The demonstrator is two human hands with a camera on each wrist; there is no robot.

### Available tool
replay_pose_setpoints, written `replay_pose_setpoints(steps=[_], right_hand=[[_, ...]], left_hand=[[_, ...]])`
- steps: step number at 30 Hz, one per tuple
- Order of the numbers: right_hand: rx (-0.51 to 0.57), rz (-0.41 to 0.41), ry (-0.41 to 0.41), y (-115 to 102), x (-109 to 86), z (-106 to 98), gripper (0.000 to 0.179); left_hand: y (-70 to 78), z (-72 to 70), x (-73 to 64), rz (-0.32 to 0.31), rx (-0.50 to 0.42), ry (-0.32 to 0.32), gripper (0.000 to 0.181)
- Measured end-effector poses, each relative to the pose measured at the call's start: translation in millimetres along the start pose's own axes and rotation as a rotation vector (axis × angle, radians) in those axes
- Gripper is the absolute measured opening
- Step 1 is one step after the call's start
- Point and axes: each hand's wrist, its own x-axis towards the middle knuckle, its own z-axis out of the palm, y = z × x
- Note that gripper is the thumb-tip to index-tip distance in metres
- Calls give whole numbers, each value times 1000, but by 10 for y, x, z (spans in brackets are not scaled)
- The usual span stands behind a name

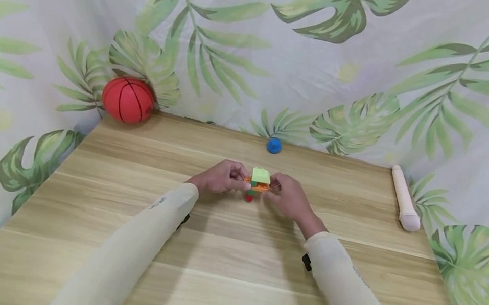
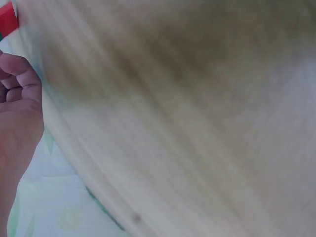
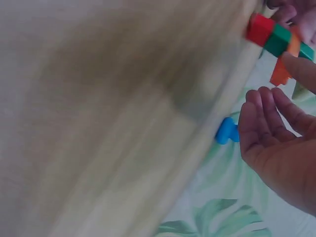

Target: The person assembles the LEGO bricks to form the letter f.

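A small model of toy building bricks (image 1: 261, 176) is held above the wooden table, between the two hands. It has a pale green curved top, orange bricks beneath, and a column of green and red bricks (image 3: 260, 29) pointing down. My left hand (image 1: 224, 176) pinches the orange part at the model's left side; only part of this hand (image 2: 20, 84) shows in the left wrist view. On the other side, my right hand (image 1: 287, 195) holds the orange end (image 3: 280, 73) between thumb and index finger. Its remaining fingers extend loosely.
A red ball with black lines (image 1: 128, 99) sits at the table's back left corner. Behind the hands, a small blue object (image 1: 274, 145) stands near the back edge. A pale stick with a rounded head (image 1: 405, 199) lies along the right edge. Leaf-patterned cloth (image 1: 224, 26) hangs around the table (image 1: 227, 284).
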Motion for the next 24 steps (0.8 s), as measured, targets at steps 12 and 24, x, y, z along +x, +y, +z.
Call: replay_pose_setpoints(steps=[12,24], right_hand=[[59,26,-1,176,-100,102,23],[102,85,-67,152,-213,174,25]], left_hand=[[106,82,-21,1,316,-72,31],[150,175,-111,-20,418,-96,33]])
